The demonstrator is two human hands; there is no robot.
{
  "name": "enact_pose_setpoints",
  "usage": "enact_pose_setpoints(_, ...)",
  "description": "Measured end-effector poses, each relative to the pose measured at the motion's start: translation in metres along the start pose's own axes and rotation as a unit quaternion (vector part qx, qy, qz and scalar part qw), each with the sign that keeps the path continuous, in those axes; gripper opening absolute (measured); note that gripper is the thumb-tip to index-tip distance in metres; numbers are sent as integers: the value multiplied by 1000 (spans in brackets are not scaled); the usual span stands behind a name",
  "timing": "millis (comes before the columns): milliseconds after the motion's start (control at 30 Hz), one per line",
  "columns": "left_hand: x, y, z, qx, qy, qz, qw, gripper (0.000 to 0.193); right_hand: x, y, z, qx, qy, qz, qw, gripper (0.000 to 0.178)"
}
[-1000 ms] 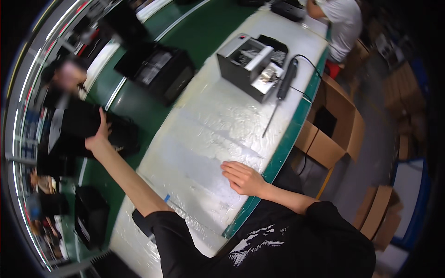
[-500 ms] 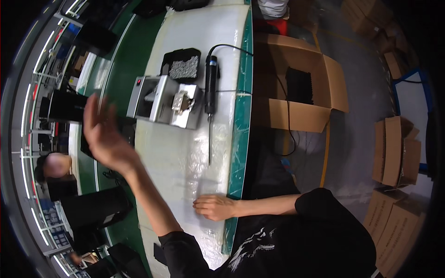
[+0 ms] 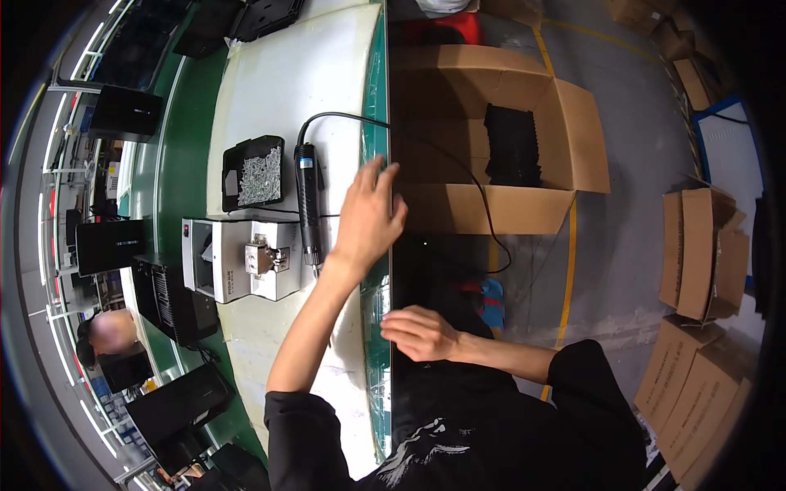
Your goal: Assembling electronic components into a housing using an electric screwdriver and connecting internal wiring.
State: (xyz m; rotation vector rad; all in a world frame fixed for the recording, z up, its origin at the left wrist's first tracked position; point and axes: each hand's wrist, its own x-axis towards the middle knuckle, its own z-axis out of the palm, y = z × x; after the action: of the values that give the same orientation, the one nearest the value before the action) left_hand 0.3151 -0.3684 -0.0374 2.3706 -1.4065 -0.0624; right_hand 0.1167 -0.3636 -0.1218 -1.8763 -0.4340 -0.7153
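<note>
My left hand (image 3: pixel 372 213) is raised over the bench's green edge strip (image 3: pixel 375 327), fingers apart and nothing in them. Below and beside its wrist lies a black electric screwdriver (image 3: pixel 308 200) with a cord; the forearm hides part of its long bit. My right hand (image 3: pixel 422 331) is at the bench edge close to my body, palm down, its fingers loosely extended with nothing visible in them. Left of the screwdriver stands a grey and white screw feeder (image 3: pixel 233 274) with a metal pick-up head. Beyond it is a black tray (image 3: pixel 232 159) heaped with small silver screws.
An open carton (image 3: pixel 585 123) holding a stack of black ribbed parts (image 3: pixel 513 146) stands right of the bench. Left runs a green conveyor belt (image 3: pixel 184 123) with black boxy units (image 3: pixel 176 299) beside it. Another person (image 3: pixel 115 335) sits across. More cartons (image 3: pixel 696 254) line the right side.
My left hand has swung from above the belt rightward to the bench edge. The right hand has lifted off the bench top toward its edge. The view has shifted.
</note>
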Motion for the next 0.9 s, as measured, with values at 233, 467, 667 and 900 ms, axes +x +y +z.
enact_pose_setpoints(233, 123, -68, -11, 47, 75, -31, 996, 44, 15, 136, -98, -219, 273, 369, 861, 29)
enact_pose_setpoints(467, 201, -106, 58, 344, -8, -21, 939, 90, -96, 336, -215, -356, 82, 616, 698, 40)
enact_pose_setpoints(667, 216, -116, 41, 212, 9, 107, 971, 76, -180, 440, -248, -231, -249, 793, 505, 81)
enact_pose_setpoints(900, 225, -122, 45, 251, -48, 136, 957, 67, -186, 500, -245, -299, -515, 654, 467, 111)
